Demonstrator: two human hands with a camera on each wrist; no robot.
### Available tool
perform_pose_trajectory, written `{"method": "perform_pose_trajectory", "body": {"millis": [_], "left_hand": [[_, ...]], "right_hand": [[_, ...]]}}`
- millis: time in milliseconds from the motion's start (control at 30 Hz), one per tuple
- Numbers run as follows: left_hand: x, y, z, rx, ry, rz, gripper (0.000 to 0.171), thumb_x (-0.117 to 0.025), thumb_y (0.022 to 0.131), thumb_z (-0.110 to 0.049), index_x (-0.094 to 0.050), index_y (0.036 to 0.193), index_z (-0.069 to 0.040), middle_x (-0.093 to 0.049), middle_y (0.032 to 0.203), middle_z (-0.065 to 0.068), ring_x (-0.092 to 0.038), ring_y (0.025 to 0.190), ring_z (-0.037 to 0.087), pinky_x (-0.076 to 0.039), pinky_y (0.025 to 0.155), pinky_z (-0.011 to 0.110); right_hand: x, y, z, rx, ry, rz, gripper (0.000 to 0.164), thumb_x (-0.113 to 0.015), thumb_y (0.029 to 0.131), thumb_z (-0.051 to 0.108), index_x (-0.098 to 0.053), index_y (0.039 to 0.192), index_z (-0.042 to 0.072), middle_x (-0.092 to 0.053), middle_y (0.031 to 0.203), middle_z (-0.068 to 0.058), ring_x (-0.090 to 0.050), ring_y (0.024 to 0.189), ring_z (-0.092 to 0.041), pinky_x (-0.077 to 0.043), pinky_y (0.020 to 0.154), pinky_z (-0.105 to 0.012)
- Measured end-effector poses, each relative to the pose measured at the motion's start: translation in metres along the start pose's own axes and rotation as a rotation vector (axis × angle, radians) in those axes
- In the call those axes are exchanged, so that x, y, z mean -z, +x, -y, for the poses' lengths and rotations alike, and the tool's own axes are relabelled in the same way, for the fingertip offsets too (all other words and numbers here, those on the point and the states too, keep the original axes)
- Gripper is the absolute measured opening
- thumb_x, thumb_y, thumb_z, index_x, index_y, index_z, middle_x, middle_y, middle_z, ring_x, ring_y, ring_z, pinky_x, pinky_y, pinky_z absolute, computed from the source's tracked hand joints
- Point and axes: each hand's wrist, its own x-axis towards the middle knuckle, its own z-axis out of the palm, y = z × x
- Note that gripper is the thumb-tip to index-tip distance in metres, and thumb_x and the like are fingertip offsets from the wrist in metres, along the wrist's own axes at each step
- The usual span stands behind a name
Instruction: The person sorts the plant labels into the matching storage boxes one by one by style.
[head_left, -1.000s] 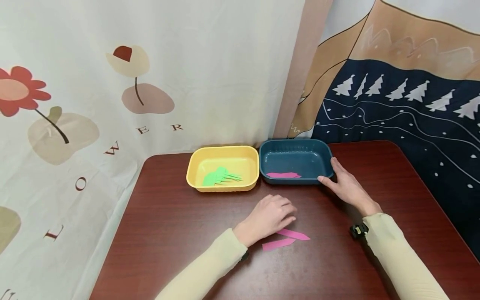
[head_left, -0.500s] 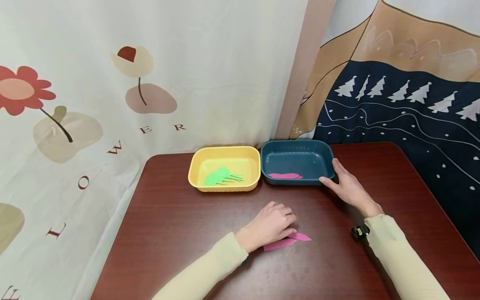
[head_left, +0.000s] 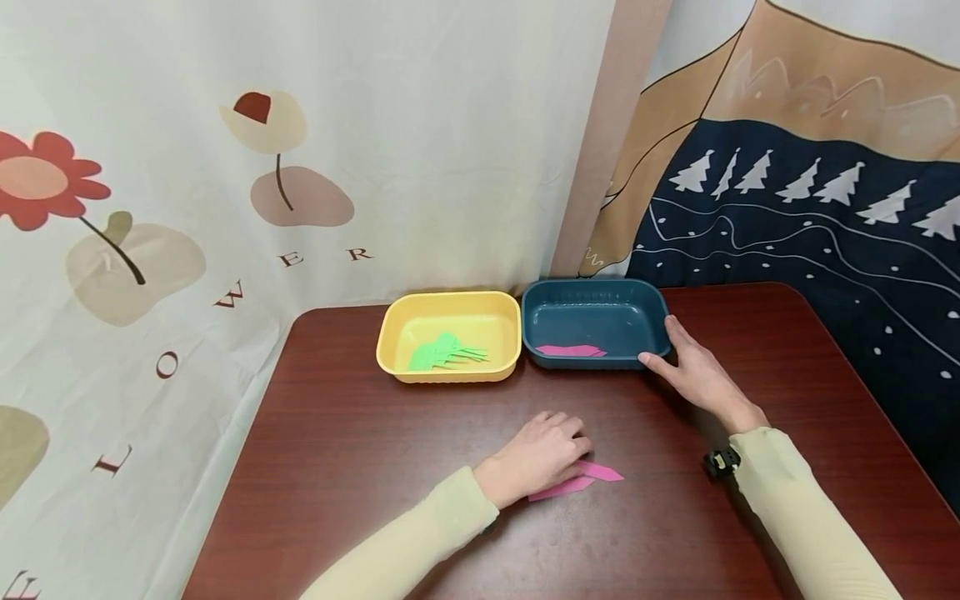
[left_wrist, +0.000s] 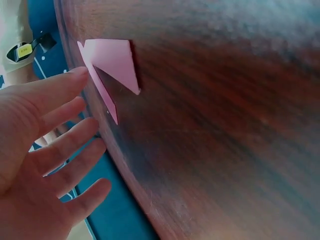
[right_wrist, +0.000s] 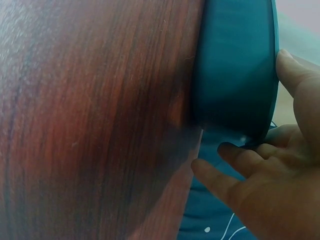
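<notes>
Two pink paper strips with pointed ends lie overlapping on the table: an upper strip [head_left: 603, 472] and a lower strip [head_left: 561, 490]. My left hand [head_left: 543, 454] is low over them and covers part of both. In the left wrist view its fingers are spread and loosely bent, the thumb tip right at the edge of one strip [left_wrist: 102, 90]; the other strip [left_wrist: 115, 60] lies beside it. My right hand [head_left: 697, 367] holds the front right corner of a dark blue plastic bin [head_left: 600, 362], thumb at the rim [right_wrist: 274, 75] and fingers along the side.
Inside the blue bin are more pink strips [head_left: 570, 351]. A yellow bin [head_left: 450, 377] stands against its left side, with several green paper pieces [head_left: 442, 350] in it. Printed curtains [head_left: 450, 150] hang behind the brown table [head_left: 337, 433].
My left hand has come a little nearer to me, over the pink strips, and the upper strip now overlaps the lower one. My right hand stays at the blue bin's corner.
</notes>
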Motion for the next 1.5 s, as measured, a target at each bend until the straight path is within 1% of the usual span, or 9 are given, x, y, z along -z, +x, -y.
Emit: {"method": "perform_pose_trajectory", "body": {"millis": [133, 333, 567, 733, 967, 1100, 1233, 1367, 1500], "left_hand": [[-0.001, 0.000, -0.001, -0.016, 0.044, 0.019, 0.015, -0.074, 0.097, -0.037, -0.080, 0.107, -0.027, -0.066, 0.099, -0.007, -0.062, 0.095, 0.013, -0.050, 0.091, 0.033], [-0.003, 0.002, -0.003, -0.026, 0.108, 0.009, 0.012, -0.069, 0.100, -0.030, -0.080, 0.098, -0.028, -0.066, 0.092, -0.009, -0.063, 0.090, 0.012, -0.049, 0.091, 0.035], [0.000, 0.006, -0.005, -0.020, 0.178, 0.027, 0.008, -0.075, 0.096, -0.024, -0.081, 0.094, -0.029, -0.068, 0.090, -0.010, -0.064, 0.088, 0.011, -0.046, 0.090, 0.036], [0.000, 0.009, -0.005, -0.010, 0.204, 0.042, 0.012, -0.075, 0.095, -0.021, -0.081, 0.089, -0.029, -0.070, 0.086, -0.010, -0.065, 0.084, 0.011, -0.045, 0.091, 0.038], [0.004, 0.013, -0.007, 0.011, 0.222, 0.069, 0.013, -0.076, 0.094, -0.020, -0.081, 0.088, -0.030, -0.072, 0.085, -0.009, -0.066, 0.081, 0.011, -0.047, 0.089, 0.038], [0.006, 0.016, -0.009, 0.042, 0.197, 0.109, 0.013, -0.076, 0.094, -0.020, -0.080, 0.087, -0.030, -0.071, 0.085, -0.009, -0.064, 0.079, 0.012, -0.046, 0.080, 0.034], [0.006, 0.017, -0.011, 0.062, 0.199, 0.103, 0.014, -0.074, 0.094, -0.019, -0.079, 0.087, -0.029, -0.069, 0.085, -0.008, -0.062, 0.079, 0.012, -0.043, 0.073, 0.031], [0.004, 0.016, -0.012, 0.052, 0.231, 0.075, 0.010, -0.071, 0.096, -0.019, -0.076, 0.090, -0.025, -0.067, 0.085, -0.007, -0.063, 0.081, 0.012, -0.045, 0.075, 0.032], [0.002, 0.014, -0.011, 0.037, 0.217, 0.072, 0.007, -0.070, 0.098, -0.018, -0.074, 0.096, -0.023, -0.069, 0.087, -0.006, -0.065, 0.085, 0.013, -0.049, 0.084, 0.036]], "right_hand": [[0.000, 0.000, 0.000, 0.001, 0.003, 0.001, 0.106, -0.054, 0.101, 0.062, 0.004, 0.164, 0.000, 0.004, 0.171, -0.022, -0.007, 0.155, -0.050, -0.017, 0.117, -0.068], [0.000, 0.000, 0.000, -0.004, 0.005, 0.004, 0.105, -0.054, 0.101, 0.061, 0.005, 0.164, 0.001, 0.004, 0.171, -0.022, -0.007, 0.155, -0.049, -0.017, 0.117, -0.068], [0.001, 0.001, 0.001, -0.008, 0.008, 0.007, 0.103, -0.055, 0.103, 0.058, 0.006, 0.164, 0.002, 0.004, 0.171, -0.022, -0.006, 0.155, -0.049, -0.016, 0.117, -0.068], [0.001, 0.001, 0.002, -0.012, 0.008, 0.008, 0.101, -0.056, 0.103, 0.054, 0.006, 0.164, 0.002, 0.004, 0.171, -0.022, -0.006, 0.155, -0.049, -0.016, 0.117, -0.068], [0.000, 0.001, 0.001, -0.006, 0.001, 0.001, 0.105, -0.054, 0.101, 0.061, 0.004, 0.164, 0.001, 0.003, 0.171, -0.022, -0.006, 0.155, -0.048, -0.016, 0.118, -0.067], [0.000, 0.000, 0.001, -0.005, 0.003, 0.000, 0.105, -0.054, 0.101, 0.062, 0.004, 0.164, 0.001, 0.003, 0.171, -0.023, -0.006, 0.155, -0.048, -0.015, 0.118, -0.067], [0.001, 0.000, 0.001, -0.006, 0.006, 0.000, 0.105, -0.054, 0.101, 0.062, 0.004, 0.164, 0.002, 0.003, 0.171, -0.022, -0.006, 0.155, -0.048, -0.015, 0.118, -0.068], [0.001, 0.000, 0.001, -0.003, 0.006, -0.002, 0.105, -0.054, 0.101, 0.062, 0.004, 0.164, 0.002, 0.002, 0.171, -0.022, -0.007, 0.155, -0.048, -0.015, 0.118, -0.068], [0.000, 0.000, 0.000, -0.002, 0.003, -0.002, 0.105, -0.054, 0.101, 0.062, 0.004, 0.164, 0.001, 0.003, 0.171, -0.022, -0.007, 0.155, -0.049, -0.016, 0.118, -0.068]]}}
